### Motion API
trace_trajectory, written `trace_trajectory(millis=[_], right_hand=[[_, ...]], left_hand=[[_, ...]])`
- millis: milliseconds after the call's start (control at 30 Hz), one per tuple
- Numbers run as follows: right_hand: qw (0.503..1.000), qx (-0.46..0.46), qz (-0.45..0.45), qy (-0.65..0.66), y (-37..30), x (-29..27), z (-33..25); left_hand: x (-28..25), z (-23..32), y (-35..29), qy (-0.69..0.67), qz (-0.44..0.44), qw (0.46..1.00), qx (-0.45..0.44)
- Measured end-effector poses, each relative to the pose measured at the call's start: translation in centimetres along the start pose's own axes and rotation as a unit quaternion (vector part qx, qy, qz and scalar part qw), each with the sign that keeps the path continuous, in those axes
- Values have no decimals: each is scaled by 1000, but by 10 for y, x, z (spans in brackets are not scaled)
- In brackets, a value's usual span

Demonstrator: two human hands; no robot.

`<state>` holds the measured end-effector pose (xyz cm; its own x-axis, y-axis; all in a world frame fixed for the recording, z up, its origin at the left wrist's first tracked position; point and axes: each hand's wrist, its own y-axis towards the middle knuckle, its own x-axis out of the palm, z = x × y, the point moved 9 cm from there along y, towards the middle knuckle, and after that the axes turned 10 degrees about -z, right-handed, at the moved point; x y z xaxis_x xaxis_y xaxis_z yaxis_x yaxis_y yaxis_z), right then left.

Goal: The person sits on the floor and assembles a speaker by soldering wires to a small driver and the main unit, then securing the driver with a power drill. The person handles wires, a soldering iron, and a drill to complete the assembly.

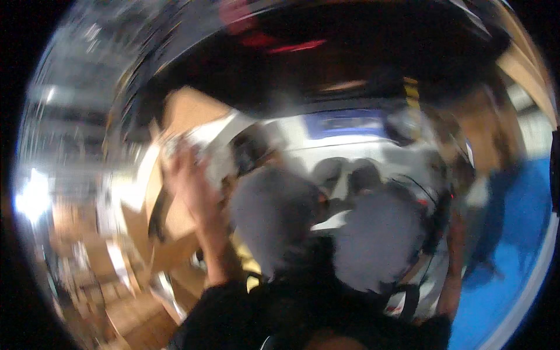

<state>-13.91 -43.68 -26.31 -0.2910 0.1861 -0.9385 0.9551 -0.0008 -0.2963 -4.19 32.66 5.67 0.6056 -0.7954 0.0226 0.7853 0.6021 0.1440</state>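
Motion blur smears the whole head view. My left hand (189,178) is raised on the left, beside an upright cardboard box (195,108). A pale patch lies at its fingertips, but I cannot make out whether the hand holds it; the fingers are smeared. At the far right, my right forearm (452,265) reaches up past the blue surface, and its hand is lost in dark blur near some thin black cables (414,184). Two grey rounded shapes (274,213), like bent knees, fill the middle between my arms.
Several cardboard boxes (134,318) are piled at the lower left. A blue panel (344,123) is on the white surface ahead, under a wide black shape (350,58). Blue flooring (513,233) runs along the right. A bright light (34,198) glares at far left.
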Motion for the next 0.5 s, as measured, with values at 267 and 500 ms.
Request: trace_trajectory(millis=[267, 500], right_hand=[[946, 108, 145, 269, -50, -55, 18], [958, 71, 167, 222, -18, -118, -42]], left_hand=[[14, -121, -39, -114, -11, 954, -276], [-51, -212, -49, -17, 67, 943, -324]])
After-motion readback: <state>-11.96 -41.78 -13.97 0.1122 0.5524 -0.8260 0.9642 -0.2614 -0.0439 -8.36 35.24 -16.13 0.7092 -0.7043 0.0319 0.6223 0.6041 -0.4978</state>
